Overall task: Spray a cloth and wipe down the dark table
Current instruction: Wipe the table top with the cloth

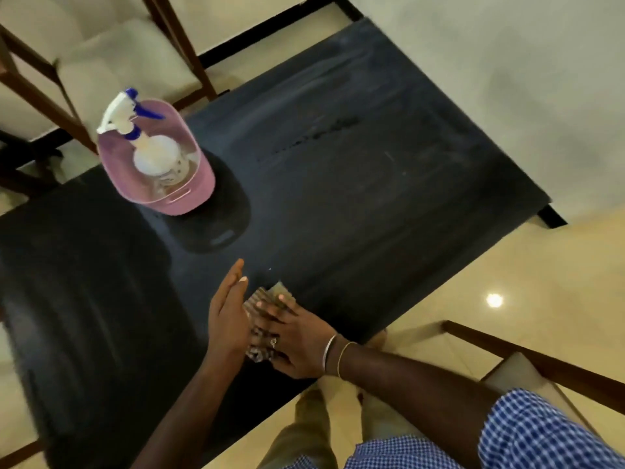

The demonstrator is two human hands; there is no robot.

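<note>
A folded, striped cloth [269, 296] lies on the dark glossy table [372, 184] near its front edge. My right hand [297, 336] presses flat on top of the cloth, fingers spread, a ring and bangles showing. Beside the cloth's left edge is my left hand [227, 316], fingers straight and together, touching or nearly touching the cloth. A white spray bottle [154, 154] with a blue trigger stands in a pink tub [189, 201] farther back on the table, out of both hands.
Wooden chairs with pale cushions stand behind the table at the upper left [111, 59] and at the lower right [527, 367]. The floor is glossy cream tile [507, 265]. Faint smear marks cross the tabletop's far half.
</note>
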